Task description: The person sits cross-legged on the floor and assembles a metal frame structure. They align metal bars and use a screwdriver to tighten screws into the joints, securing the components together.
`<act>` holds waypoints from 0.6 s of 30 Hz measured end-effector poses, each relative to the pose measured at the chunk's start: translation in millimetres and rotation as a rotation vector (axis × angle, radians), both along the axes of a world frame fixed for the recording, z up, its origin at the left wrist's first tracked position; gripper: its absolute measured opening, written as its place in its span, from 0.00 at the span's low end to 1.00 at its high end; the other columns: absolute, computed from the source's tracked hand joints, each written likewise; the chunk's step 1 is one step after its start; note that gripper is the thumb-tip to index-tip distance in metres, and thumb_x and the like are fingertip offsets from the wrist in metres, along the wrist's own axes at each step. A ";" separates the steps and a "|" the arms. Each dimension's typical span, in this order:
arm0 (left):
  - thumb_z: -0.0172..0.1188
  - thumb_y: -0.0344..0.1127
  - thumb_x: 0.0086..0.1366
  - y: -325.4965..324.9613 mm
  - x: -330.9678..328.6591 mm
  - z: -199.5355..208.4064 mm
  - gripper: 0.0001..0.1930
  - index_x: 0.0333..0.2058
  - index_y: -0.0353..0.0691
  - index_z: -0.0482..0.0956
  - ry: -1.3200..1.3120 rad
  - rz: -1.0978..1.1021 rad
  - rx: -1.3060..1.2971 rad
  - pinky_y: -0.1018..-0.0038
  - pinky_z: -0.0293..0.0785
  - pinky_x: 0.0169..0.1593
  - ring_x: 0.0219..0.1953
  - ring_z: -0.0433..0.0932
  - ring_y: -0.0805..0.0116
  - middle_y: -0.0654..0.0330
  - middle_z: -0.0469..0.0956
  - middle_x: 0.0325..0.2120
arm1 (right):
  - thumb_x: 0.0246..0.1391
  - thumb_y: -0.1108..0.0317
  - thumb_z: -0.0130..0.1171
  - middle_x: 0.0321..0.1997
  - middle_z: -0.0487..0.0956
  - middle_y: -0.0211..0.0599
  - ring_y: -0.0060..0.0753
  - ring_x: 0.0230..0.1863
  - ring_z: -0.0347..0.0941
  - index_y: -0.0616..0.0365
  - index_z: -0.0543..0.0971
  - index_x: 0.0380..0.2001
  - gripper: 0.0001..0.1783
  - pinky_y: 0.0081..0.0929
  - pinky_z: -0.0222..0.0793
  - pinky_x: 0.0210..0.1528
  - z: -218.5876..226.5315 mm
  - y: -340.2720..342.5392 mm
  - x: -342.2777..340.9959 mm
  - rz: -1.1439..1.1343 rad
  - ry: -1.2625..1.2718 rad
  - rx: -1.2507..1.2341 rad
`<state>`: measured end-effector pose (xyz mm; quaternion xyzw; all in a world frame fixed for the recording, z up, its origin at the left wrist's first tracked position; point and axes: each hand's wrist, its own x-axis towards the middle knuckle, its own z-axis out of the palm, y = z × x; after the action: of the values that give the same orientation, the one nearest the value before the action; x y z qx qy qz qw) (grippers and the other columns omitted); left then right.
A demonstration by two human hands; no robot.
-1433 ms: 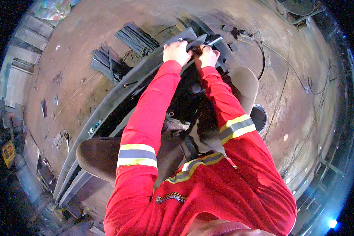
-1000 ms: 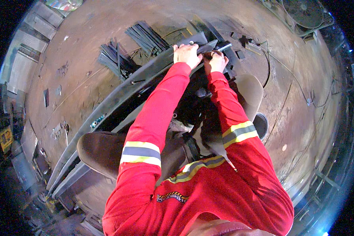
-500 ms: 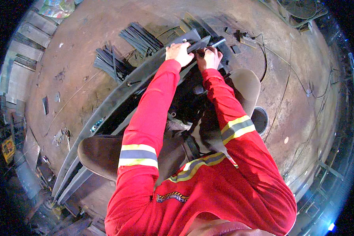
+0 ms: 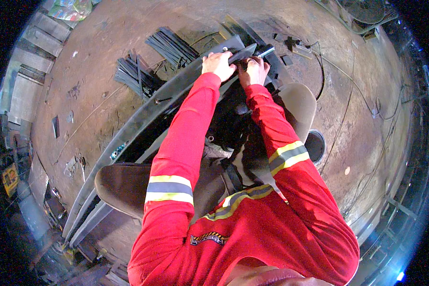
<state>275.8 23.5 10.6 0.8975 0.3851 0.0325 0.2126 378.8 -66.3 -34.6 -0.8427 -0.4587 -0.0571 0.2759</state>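
Note:
Long dark metal bars [image 4: 124, 128] curve across my lap from the lower left to the top middle. My left hand [image 4: 219, 65] is wrapped over the edge of the bars close to their upper end. Just right of it, my right hand [image 4: 254, 71] is closed beside the same end, its fingertips partly hidden, so what it grips cannot be made out. A short shiny metal cylinder [image 4: 266, 51] sticks out just past the right fingers. A bolt [image 4: 158, 101] pokes from the bar further down. Small bluish metal parts [image 4: 117, 150] rest on the bar near my left knee.
Two bundles of thin dark strips [image 4: 170, 46] lie on the floor beyond the bars. Flat dark bars [image 4: 245, 33] lie past my hands. A round dark container [image 4: 314, 146] stands by my right knee. Cables [image 4: 350, 78] run over the floor at right; a fan [image 4: 364, 9] stands far right.

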 end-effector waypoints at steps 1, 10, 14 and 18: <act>0.60 0.47 0.50 0.5 0.4 -0.1 0.25 0.47 0.49 0.73 -0.005 -0.001 0.005 0.56 0.63 0.53 0.48 0.71 0.53 0.54 0.75 0.42 | 0.36 0.60 0.62 0.37 0.79 0.40 0.39 0.52 0.66 0.57 0.79 0.30 0.16 0.42 0.51 0.56 -1.9 0.5 1.0 -0.001 -0.003 -0.004; 0.61 0.47 0.50 0.9 -0.5 -3.3 0.24 0.47 0.48 0.74 -0.010 -0.003 0.025 0.55 0.63 0.53 0.49 0.70 0.53 0.55 0.74 0.43 | 0.36 0.61 0.63 0.39 0.78 0.43 0.40 0.51 0.67 0.58 0.79 0.30 0.16 0.40 0.51 0.57 3.0 0.3 -2.3 -0.025 0.046 -0.020; 0.61 0.48 0.50 1.0 0.4 -4.1 0.24 0.46 0.47 0.74 -0.017 -0.010 0.041 0.56 0.63 0.52 0.47 0.71 0.53 0.54 0.75 0.41 | 0.36 0.61 0.63 0.41 0.77 0.44 0.40 0.52 0.66 0.59 0.79 0.30 0.16 0.38 0.50 0.58 4.0 0.8 -0.4 -0.037 0.107 -0.029; 0.61 0.47 0.50 0.0 0.5 -1.8 0.24 0.45 0.47 0.74 -0.013 -0.014 0.039 0.55 0.64 0.52 0.47 0.71 0.53 0.53 0.75 0.41 | 0.36 0.61 0.63 0.43 0.76 0.45 0.40 0.53 0.65 0.60 0.78 0.31 0.17 0.38 0.50 0.58 5.6 1.2 0.1 -0.024 0.148 -0.071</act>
<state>276.3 23.5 8.8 0.9038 0.3768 0.0443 0.1978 378.8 -65.1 -29.0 -0.8593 -0.4288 0.0181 0.2783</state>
